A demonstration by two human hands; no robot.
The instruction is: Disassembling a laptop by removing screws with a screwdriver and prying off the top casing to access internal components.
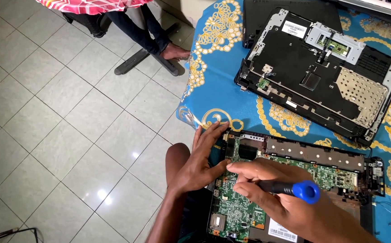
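An opened laptop base with a green circuit board (240, 211) lies at the near edge of the table. My left hand (200, 159) rests flat on the base's left corner, fingers spread, touching the board's edge. My right hand (285, 202) is closed around a screwdriver with a black shaft and blue cap (305, 191), its tip hidden under my fingers over the board. A metal strip (312, 153) runs along the far side of the board.
A separate black laptop cover with metal plates (321, 72) lies upside down farther back on the blue cloth with gold patterns (213, 90). Another dark laptop part (258, 22) is behind it. A seated person's legs (155, 40) and a chair base are on the tiled floor at left.
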